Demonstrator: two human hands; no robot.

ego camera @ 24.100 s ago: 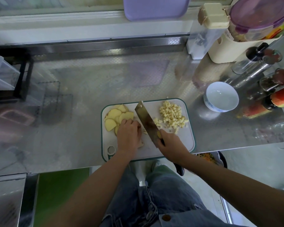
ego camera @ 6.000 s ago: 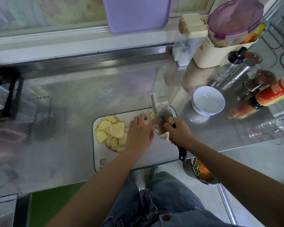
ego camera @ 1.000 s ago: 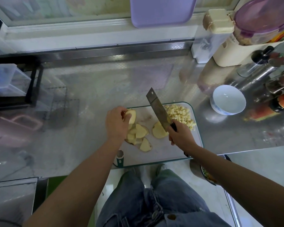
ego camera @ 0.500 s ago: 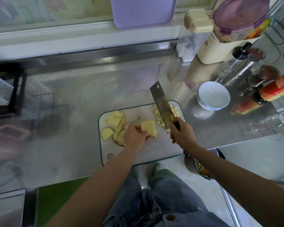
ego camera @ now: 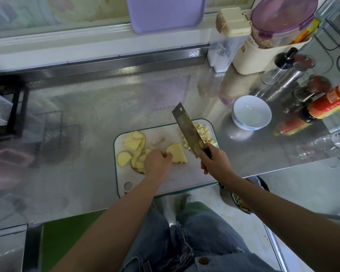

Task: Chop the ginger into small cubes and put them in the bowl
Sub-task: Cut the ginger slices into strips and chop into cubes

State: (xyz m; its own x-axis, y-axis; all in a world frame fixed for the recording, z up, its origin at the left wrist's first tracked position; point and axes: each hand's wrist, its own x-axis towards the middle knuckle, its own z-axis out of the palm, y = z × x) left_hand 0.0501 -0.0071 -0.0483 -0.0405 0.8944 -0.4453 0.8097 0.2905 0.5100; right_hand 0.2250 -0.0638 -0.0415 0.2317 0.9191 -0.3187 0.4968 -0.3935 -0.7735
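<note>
**Steel surface, white board, ginger part-cut**

The steel surface (ego camera: 86, 114) carries a white cutting board (ego camera: 165, 135) with a green rim, set at its near edge. The left hand (ego camera: 157, 162) lies on the middle of the board, its fingers curled on a small stack of ginger slices (ego camera: 178, 154) that lies flat there. To the left of that hand, loose slices (ego camera: 134, 143) overlap in a heap, with one slice just off the heap's near left side.

The right hand (ego camera: 214, 162) grips the dark handle of a cleaver (ego camera: 187, 130). The blade is lifted over the board, its tip pointing away and to the left. It stands to the right of the stack, apart from it. It partly covers a pile of ginger cubes (ego camera: 203, 130) in the board's far right corner.

A white bowl (ego camera: 236, 118) stands on the surface beyond that corner, near the board but not touching it. Bottles (ego camera: 328, 104) and jars crowd the surface's right end. A purple tray (ego camera: 165, 14) leans at the back.
</note>
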